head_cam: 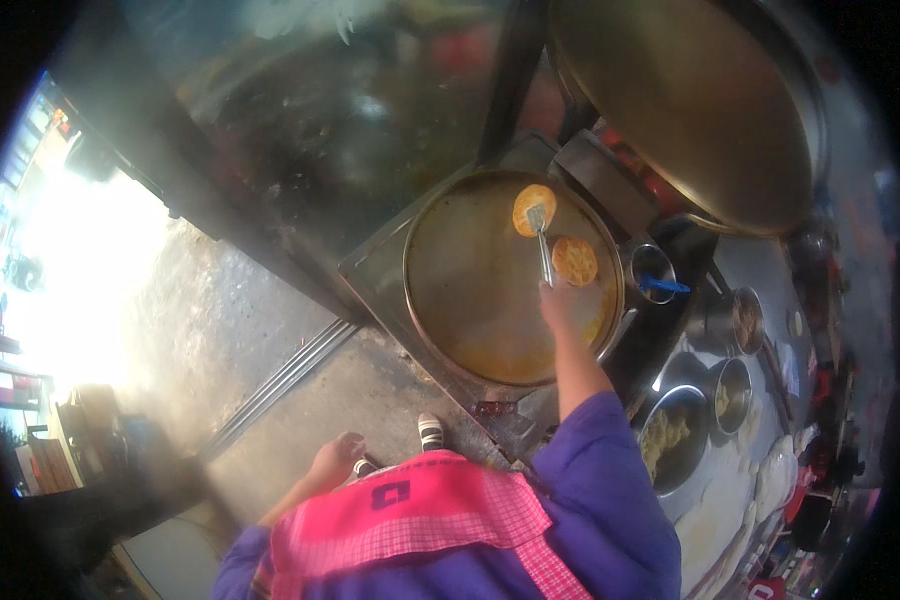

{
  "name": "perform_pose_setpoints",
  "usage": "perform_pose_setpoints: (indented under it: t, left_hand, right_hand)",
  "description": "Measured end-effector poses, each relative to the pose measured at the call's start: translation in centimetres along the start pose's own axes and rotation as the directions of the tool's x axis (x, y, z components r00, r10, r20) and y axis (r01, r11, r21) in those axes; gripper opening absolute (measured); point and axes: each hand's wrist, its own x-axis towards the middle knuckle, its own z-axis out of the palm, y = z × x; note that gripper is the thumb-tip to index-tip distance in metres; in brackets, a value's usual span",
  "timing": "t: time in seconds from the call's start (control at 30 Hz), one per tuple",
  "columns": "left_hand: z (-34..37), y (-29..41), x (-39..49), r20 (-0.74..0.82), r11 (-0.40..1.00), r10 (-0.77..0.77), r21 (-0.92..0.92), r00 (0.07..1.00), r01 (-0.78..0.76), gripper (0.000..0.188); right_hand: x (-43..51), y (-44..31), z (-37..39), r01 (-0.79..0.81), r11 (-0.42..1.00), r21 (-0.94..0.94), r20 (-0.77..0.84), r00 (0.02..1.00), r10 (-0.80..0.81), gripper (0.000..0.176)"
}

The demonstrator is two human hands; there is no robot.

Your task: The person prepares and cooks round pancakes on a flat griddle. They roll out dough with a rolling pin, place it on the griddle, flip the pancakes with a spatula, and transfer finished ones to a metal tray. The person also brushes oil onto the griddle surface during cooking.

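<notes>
My right hand (559, 300) grips the handle of a slotted metal spatula (544, 251) over a large round griddle pan (472, 285). The spatula's head overlaps a browned round flatbread (529, 201) near the pan's far side; whether it lies on or under the bread I cannot tell. A second browned flatbread (575, 261) rests close by, right of the spatula. Yellowish residue spreads along the pan's near right edge. My left hand (339, 454) hangs low by the pink apron (412, 495), away from the pan, with its fingers loosely curled and nothing visible in it.
A big round lid (690, 97) stands raised behind the pan. To the right are a metal pot with a blue-handled utensil (664, 285), a large bowl of food (671, 439) and smaller containers (733, 396). A metal floor track (277, 390) crosses the floor at left.
</notes>
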Motion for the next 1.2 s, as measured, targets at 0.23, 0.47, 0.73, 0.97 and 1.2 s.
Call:
perform_pose_setpoints:
  t: [0.23,0.47,0.73,0.97,1.2]
  left_hand:
    - [-0.9,-2.9,0.3,0.098,0.995,-0.031,0.098,0.995,0.021,0.036]
    - [-1.5,-7.4,1.9,0.068,0.993,0.050,0.103,0.996,-0.057,0.037]
    - [-1.4,-9.5,1.2,0.102,0.974,-0.001,0.224,0.995,-0.022,0.035]
    - [-3.1,-6.2,-1.2,0.299,0.968,0.042,0.225,0.953,-0.114,0.034]
    - [0.8,-17.1,4.1,0.237,0.982,0.030,0.174,0.971,-0.073,0.037]
  right_hand:
    - [-5.4,0.3,-8.9,0.388,0.789,-0.477,0.218,0.922,-0.322,0.055]
    - [-8.9,-0.1,-7.5,0.272,0.950,-0.155,0.133,0.958,-0.252,0.046]
    - [-10.0,1.3,-4.1,-0.608,0.038,0.793,0.581,0.773,0.255,0.018]
    - [-6.6,3.7,-5.4,-0.571,-0.125,0.811,0.573,0.735,0.363,0.019]
    - [-6.7,5.1,-6.2,-0.578,-0.173,0.798,0.590,0.688,0.423,0.020]
